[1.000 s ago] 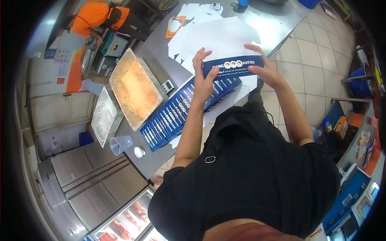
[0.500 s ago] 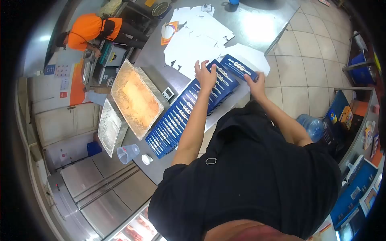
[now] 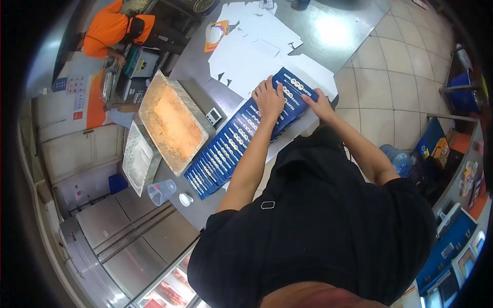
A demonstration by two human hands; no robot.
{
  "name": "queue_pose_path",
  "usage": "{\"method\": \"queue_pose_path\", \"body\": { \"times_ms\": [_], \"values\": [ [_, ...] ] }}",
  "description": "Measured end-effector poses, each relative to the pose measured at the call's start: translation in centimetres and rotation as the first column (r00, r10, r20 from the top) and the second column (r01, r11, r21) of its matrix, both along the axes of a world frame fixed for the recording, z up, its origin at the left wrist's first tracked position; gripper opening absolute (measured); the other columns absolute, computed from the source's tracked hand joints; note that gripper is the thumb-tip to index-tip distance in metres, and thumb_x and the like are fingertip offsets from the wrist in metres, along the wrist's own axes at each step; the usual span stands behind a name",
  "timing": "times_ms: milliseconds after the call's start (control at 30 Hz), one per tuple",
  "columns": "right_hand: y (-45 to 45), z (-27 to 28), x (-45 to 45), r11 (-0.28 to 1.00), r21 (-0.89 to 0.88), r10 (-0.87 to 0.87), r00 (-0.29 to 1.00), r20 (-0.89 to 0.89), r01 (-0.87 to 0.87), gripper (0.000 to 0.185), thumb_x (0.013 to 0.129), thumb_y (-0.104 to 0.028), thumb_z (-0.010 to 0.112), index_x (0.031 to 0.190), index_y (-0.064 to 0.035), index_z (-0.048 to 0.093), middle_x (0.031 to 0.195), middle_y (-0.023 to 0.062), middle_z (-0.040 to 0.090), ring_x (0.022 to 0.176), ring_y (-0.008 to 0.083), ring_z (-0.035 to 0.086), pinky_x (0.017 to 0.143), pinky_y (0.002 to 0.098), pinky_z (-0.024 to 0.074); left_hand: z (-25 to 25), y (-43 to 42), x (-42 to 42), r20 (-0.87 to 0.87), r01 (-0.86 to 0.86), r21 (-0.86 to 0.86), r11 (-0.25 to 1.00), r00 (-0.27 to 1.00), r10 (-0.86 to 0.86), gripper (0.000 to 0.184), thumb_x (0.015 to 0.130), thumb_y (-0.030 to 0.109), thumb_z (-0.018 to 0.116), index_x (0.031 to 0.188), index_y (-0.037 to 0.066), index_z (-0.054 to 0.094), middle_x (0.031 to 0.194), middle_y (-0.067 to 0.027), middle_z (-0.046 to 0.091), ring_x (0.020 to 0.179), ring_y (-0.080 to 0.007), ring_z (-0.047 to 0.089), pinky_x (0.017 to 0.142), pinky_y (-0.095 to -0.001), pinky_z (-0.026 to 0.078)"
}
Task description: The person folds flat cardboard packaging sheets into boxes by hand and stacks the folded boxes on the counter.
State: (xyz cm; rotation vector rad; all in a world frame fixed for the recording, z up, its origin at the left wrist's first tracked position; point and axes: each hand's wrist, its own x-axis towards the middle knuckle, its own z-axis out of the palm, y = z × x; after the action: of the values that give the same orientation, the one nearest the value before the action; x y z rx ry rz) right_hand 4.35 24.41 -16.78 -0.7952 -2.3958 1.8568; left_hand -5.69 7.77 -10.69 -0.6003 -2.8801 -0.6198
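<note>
A long overlapping row of blue printed cardboard boxes point(image 3: 231, 141) lies along the steel table in front of me. My left hand point(image 3: 268, 97) bends over the row near its far end, fingers curled at the boxes' left edge and thumb on the printed face. With my right hand point(image 3: 321, 106) I grip the right edge of the endmost blue box point(image 3: 291, 84), thumb on top. That box rests against the others. Beyond it are flat white cardboard sheets point(image 3: 251, 59), partly overlapped by the boxes.
Left of the row stand a metal tray of orange crumbs point(image 3: 172, 128) and a tray of white powder point(image 3: 137, 159). A small digital device point(image 3: 213, 116), a clear plastic jug point(image 3: 162, 191) and a white cup point(image 3: 186, 199) are nearby. A person in orange point(image 3: 110, 31) works at the upper left.
My right hand has brought the endmost box left and down against the row. My left hand has shifted slightly down, its fingers now closer together. The camera view has shifted a little.
</note>
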Motion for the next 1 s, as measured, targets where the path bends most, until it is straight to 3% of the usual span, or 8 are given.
{"method": "queue_pose_path", "body": {
  "times_ms": [100, 300, 367, 500, 567, 667, 900, 1000],
  "values": [
    [0.6, -1.3, -0.3, 0.995, -0.059, 0.07, 0.994, -0.079, -0.075, 0.063, 0.084, -0.052, 0.067, 0.112, 0.0027, 0.055, 0.102, 0.0224, 0.063, 0.094, 0.0285, 0.063, 0.084, 0.0375, 0.0478, 0.0, 0.0, 0.1, -0.009, 0.006, -0.006, 1.0, 1.0, -0.006, 0.049, 0.093, 0.038, 0.051, 0.132, 0.008, 0.05, 0.121, -0.0141, 0.055, 0.115, -0.0317, 0.046, 0.101, -0.0473, 0.028],
    [1.7, 3.6, 0.1, 0.975, -0.147, 0.186, 0.977, 0.108, -0.169, 0.059, 0.084, -0.044, 0.07, 0.119, 0.0001, 0.051, 0.109, 0.0185, 0.062, 0.093, 0.0247, 0.062, 0.084, 0.0352, 0.0483, 0.4, 0.4, 0.4, 0.021, -0.007, -0.076, 0.997, 1.0, 0.009, 0.049, 0.093, 0.039, 0.051, 0.134, 0.012, 0.05, 0.123, -0.0137, 0.053, 0.114, -0.0318, 0.046, 0.101, -0.0467, 0.028],
    [3.1, 3.1, 0.9, 0.933, -0.207, 0.272, 0.953, -0.133, -0.295, 0.053, 0.082, -0.032, 0.074, 0.12, -0.0015, 0.053, 0.107, 0.0137, 0.064, 0.094, 0.0234, 0.063, 0.083, 0.0335, 0.0493, 0.2, 0.4, 0.3, -0.001, -0.011, -0.099, 0.995, 1.0, 0.011, 0.049, 0.093, 0.04, 0.051, 0.135, 0.014, 0.05, 0.122, -0.0137, 0.054, 0.114, -0.0316, 0.045, 0.101, -0.0466, 0.028],
    [4.3, 3.6, 2.1, 0.906, -0.252, 0.299, 0.936, -0.187, -0.34, 0.043, 0.08, -0.019, 0.075, 0.115, -0.0014, 0.058, 0.101, 0.0121, 0.067, 0.09, 0.021, 0.065, 0.08, 0.0314, 0.0506, 0.2, 0.5, 0.3, 0.008, -0.013, -0.092, 0.996, 1.0, 0.013, 0.05, 0.094, 0.041, 0.05, 0.136, 0.014, 0.049, 0.123, -0.0136, 0.053, 0.115, -0.0316, 0.045, 0.101, -0.0465, 0.028],
    [3.9, 4.1, 2.2, 0.959, -0.018, 0.28, 0.956, -0.091, -0.283, 0.03, 0.08, -0.013, 0.075, 0.103, 0.0016, 0.064, 0.092, 0.0127, 0.069, 0.083, 0.0186, 0.065, 0.075, 0.0299, 0.0509, 0.4, 0.6, 0.3, 0.035, -0.023, -0.1, 0.995, 0.999, 0.027, 0.053, 0.094, 0.042, 0.051, 0.137, 0.013, 0.048, 0.124, -0.0138, 0.053, 0.115, -0.0321, 0.045, 0.102, -0.0472, 0.027],
    [4.0, 3.2, 1.8, 0.961, 0.013, 0.276, 0.953, -0.123, -0.276, 0.025, 0.079, -0.015, 0.076, 0.095, 0.0024, 0.066, 0.084, 0.0134, 0.07, 0.077, 0.017, 0.065, 0.07, 0.0297, 0.0503, 0.1, 0.3, 0.3, 0.031, 0.004, -0.088, 0.996, 1.0, -0.001, 0.056, 0.093, 0.046, 0.051, 0.138, 0.012, 0.047, 0.125, -0.0138, 0.053, 0.115, -0.0324, 0.045, 0.101, -0.0479, 0.027],
    [4.0, 1.7, 1.6, 0.981, -0.025, 0.189, 0.969, -0.161, -0.195, 0.022, 0.078, -0.015, 0.076, 0.09, 0.0015, 0.068, 0.081, 0.0118, 0.071, 0.071, 0.0148, 0.063, 0.067, 0.0301, 0.0494, 0.1, 0.0, 0.3, 0.082, 0.024, -0.072, 0.997, 0.996, -0.018, 0.067, 0.09, 0.054, 0.051, 0.143, 0.013, 0.042, 0.129, -0.017, 0.05, 0.12, -0.035, 0.043, 0.105, -0.0507, 0.023],
    [4.2, 1.2, 1.3, 0.982, 0.043, 0.189, 0.973, -0.133, -0.184, 0.022, 0.076, -0.016, 0.077, 0.088, 0.001, 0.069, 0.079, 0.013, 0.07, 0.069, 0.0149, 0.063, 0.066, 0.0298, 0.0495, 0.2, 0.0, 0.4, 0.081, 0.031, -0.08, 0.996, 0.996, -0.025, 0.072, 0.088, 0.058, 0.052, 0.144, 0.014, 0.04, 0.129, -0.0183, 0.049, 0.12, -0.0357, 0.043, 0.105, -0.0514, 0.023]
  ]
}}
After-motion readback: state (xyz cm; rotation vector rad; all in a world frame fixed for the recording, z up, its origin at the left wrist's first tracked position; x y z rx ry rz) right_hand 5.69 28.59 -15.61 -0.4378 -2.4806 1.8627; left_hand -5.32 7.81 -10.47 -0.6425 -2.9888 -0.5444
